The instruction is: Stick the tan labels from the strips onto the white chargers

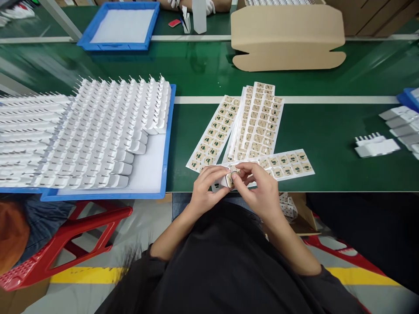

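Near the table's front edge, my left hand (209,187) is closed around a small white plastic piece (226,180), its end turned toward my right. My right hand (258,187) has its thumb and fingers at that end, pressing on a small tan label (230,179). Beneath and beside my hands lies a sheet of tan labels (291,165), slanting to the right. Behind it are a single label sheet (214,133) on the left and a fanned stack of sheets (262,120).
A blue tray (167,144) at left holds rows of white plug pieces (108,126). More white pieces (376,146) lie at right. At the back are a blue tray (151,26), a cardboard flap (288,37) and another person's gloved hand (209,7). A red stool (94,235) stands below left.
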Motion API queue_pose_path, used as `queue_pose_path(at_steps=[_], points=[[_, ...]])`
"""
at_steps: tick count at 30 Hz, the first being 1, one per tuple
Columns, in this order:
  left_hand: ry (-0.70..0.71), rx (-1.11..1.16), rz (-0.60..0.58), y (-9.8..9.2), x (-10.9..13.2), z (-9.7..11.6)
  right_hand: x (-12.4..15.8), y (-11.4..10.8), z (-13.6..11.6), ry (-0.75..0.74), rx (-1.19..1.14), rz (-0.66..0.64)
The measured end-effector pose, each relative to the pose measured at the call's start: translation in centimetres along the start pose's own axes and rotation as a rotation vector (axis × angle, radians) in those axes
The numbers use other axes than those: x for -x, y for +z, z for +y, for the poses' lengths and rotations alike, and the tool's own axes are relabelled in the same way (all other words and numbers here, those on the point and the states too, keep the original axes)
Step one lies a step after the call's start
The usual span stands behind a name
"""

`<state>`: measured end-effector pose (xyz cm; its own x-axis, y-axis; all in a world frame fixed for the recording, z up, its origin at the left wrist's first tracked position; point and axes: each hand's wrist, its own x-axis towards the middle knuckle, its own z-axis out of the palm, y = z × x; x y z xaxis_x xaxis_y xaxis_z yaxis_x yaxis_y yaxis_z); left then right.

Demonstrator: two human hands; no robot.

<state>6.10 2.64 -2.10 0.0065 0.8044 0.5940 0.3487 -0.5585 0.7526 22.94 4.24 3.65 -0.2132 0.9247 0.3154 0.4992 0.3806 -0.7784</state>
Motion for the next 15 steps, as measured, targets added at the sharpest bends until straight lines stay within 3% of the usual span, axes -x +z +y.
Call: queue_pose_path(at_steps=[4, 9, 15], points=[[-0.046, 0.093, 0.05, 0.3, 0.6, -0.2, 0.1, -0.3, 0.8, 0.065, -0.112, -0.039], [-0.137, 0.202, 0.087, 1.2, 1.4, -0.7, 0.5, 0.4, 2.1, 0.294, -0.591, -0.257], [-0.057, 0.142, 0.102, 2.6, 1.6, -0.9, 0.7, 2.6, 2.0, 0.296, -0.519, -0.066]])
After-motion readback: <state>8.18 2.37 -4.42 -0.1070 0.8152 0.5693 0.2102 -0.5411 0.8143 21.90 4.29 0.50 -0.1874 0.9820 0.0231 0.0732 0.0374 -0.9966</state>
